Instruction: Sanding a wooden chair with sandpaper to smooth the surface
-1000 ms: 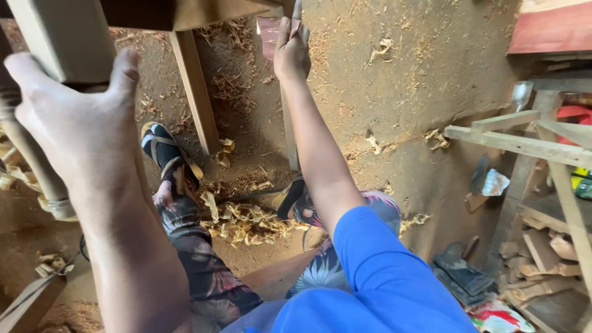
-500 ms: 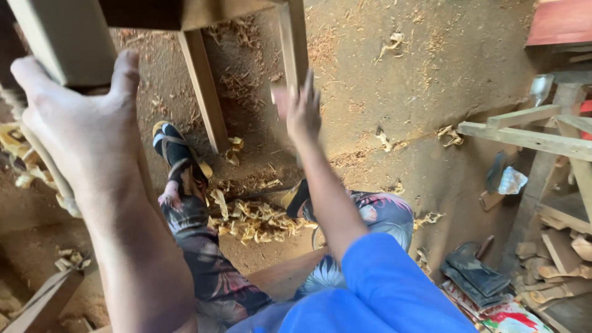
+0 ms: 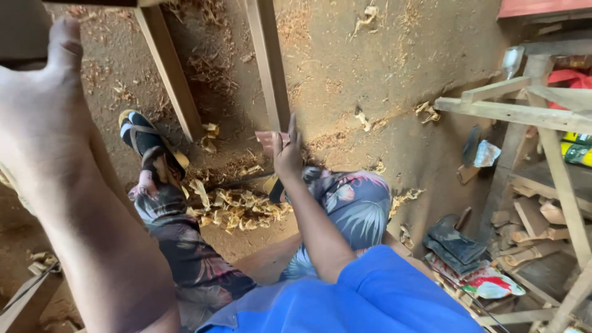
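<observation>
My left hand (image 3: pixel 43 117) grips a thick wooden post (image 3: pixel 21 31) at the upper left, thumb up along its side. My right hand (image 3: pixel 287 154) holds a small reddish sheet of sandpaper (image 3: pixel 270 140) pressed against the lower part of a slim wooden leg (image 3: pixel 268 61). A second slanted wooden leg (image 3: pixel 168 68) stands to the left of it. Both legs rest on the dirt floor. My legs in patterned trousers and sandals sit below.
Wood shavings (image 3: pixel 237 209) lie piled between my feet. A rough wooden frame (image 3: pixel 512 111) with offcuts stands at the right. Dark folded sheets (image 3: pixel 456 243) and a colourful wrapper (image 3: pixel 490 285) lie at its foot. Sawdust covers the dirt floor (image 3: pixel 394 61).
My right hand has slid down the slim leg with the sandpaper, from its top to near its base. The left hand keeps its grip on the post.
</observation>
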